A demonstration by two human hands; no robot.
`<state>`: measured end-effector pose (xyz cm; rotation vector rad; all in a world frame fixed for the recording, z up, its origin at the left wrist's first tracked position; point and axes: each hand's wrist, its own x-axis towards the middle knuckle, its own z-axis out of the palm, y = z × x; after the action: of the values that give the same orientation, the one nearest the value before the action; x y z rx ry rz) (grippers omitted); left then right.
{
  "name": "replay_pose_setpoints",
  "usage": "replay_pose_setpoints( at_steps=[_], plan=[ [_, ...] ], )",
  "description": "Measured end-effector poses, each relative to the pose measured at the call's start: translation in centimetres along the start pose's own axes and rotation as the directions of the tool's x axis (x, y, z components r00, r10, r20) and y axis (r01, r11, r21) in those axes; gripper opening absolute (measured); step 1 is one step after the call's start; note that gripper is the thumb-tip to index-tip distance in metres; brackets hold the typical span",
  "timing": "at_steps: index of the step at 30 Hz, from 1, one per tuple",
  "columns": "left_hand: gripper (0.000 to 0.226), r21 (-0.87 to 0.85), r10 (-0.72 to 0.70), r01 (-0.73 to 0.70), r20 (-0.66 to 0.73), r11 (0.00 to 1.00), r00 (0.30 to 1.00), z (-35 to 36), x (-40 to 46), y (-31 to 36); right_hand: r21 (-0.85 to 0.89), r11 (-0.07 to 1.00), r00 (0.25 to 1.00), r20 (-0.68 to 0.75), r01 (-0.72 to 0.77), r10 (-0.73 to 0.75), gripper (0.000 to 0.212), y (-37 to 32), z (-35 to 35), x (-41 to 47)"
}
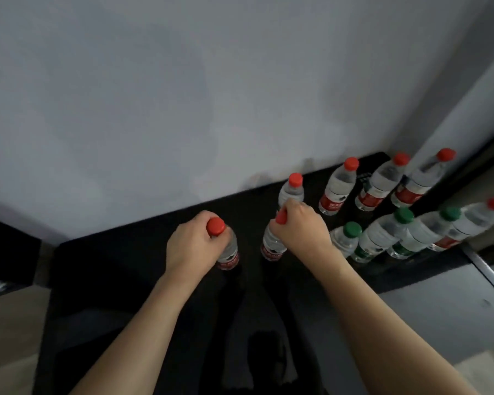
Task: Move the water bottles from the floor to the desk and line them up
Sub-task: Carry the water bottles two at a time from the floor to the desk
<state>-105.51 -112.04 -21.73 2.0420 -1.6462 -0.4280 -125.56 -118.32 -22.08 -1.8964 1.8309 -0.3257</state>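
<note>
Clear plastic water bottles with red caps and red labels, one in each of the hands. Left hand [190, 243] is curled round the neck and shoulder of one red-capped bottle [226, 249]; the cap shows above the fingers. Right hand [300, 226] grips the top of a second red-capped bottle [271, 243], with the cap peeking out at the thumb side. Both held bottles are upright over the black surface [126, 266]; cannot tell whether their bases touch it. They sit near each other, with a gap between them.

Just behind the right hand stands a third red-capped bottle [293, 189], close to the grey wall [183, 95]. To its right, along the wall, a back row of three more red-capped bottles: [338, 186], [380, 183], [422, 178]. These appear to lean right, possibly from the wide-angle lens.

In front of that row, right of the right hand, a second row: three clear bottles with green caps and green labels [347, 238], [382, 235], [422, 232], then one red-capped bottle [474, 220] at the far right edge. Bottles in this row are close together, some touching.

Both forearms are bare and reach in from the bottom edge.
</note>
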Motion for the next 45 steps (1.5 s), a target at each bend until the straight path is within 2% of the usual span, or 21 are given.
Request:
replay_pose_setpoints(
  at_steps=[5,9,17,21,24,26,29,31,34,38,42,45],
  plan=[
    [0.016,0.015,-0.09,0.09,-0.016,0.996,0.996,1.7,2.9,-2.2,-0.022,1.0,0.999,0.047,0.019,-0.018,0.024,-1.1,1.9,4.7],
    [0.014,-0.051,-0.177,0.176,-0.006,0.983,0.984,3.3,3.8,-3.8,-0.09,0.995,0.999,0.011,0.042,-0.041,0.032,-1.3,3.1,6.9],
    [0.017,-0.109,-0.174,0.178,0.046,0.978,0.984,3.9,5.6,-4.1,-0.115,0.992,0.998,-0.035,0.051,-0.055,0.037,-1.7,4.4,7.5],
    [0.018,-0.092,-0.201,0.212,0.116,0.973,0.973,3.1,5.9,-3.4,-0.12,0.992,0.999,0.021,0.032,-0.03,0.04,-1.6,3.9,7.4],
    [0.026,-0.08,-0.252,0.268,0.172,0.96,0.952,2.0,5.4,-3.0,-0.158,0.987,0.999,0.042,0.008,-0.001,0.05,-2.0,3.0,6.2],
    [0.038,-0.096,-0.264,0.283,0.179,0.954,0.948,1.7,4.7,-2.9,-0.17,0.985,0.999,-0.036,0.024,-0.031,0.057,-2.2,2.4,5.0],
    [0.063,-0.039,-0.266,0.269,0.051,0.962,0.962,0.7,2.3,-3.3,-0.119,0.976,0.961,-0.189,0.18,-0.201,0.061,-3.2,1.7,2.3],
    [0.062,0.025,-0.242,0.244,-0.059,0.97,0.969,-0.2,0.4,-4.1,-0.076,0.952,0.925,-0.224,0.297,-0.307,0.06,-4.5,1.5,1.1],
    [0.054,0.118,-0.19,0.214,-0.187,0.97,0.964,-1.9,-2.3,-6.0,-0.036,0.907,0.89,-0.183,0.419,-0.418,0.058,-7.1,2.0,-0.3],
    [0.045,0.153,-0.175,0.233,-0.318,0.96,0.932,-5.1,-5.9,-8.9,-0.007,0.838,0.833,-0.1,0.546,-0.544,0.057,-11.2,3.9,-2.7],
    [0.042,0.15,-0.253,0.335,-0.399,0.93,0.881,-8.2,-10.0,-12.3,-0.039,0.776,0.776,-0.014,0.63,-0.631,0.059,-15.4,6.8,-6.2],
    [0.042,0.115,-0.315,0.402,-0.443,0.908,0.839,-10.9,-13.9,-15.0,-0.033,0.704,0.704,0.043,0.71,-0.708,0.059,-18.8,9.3,-9.4]
  ],
)
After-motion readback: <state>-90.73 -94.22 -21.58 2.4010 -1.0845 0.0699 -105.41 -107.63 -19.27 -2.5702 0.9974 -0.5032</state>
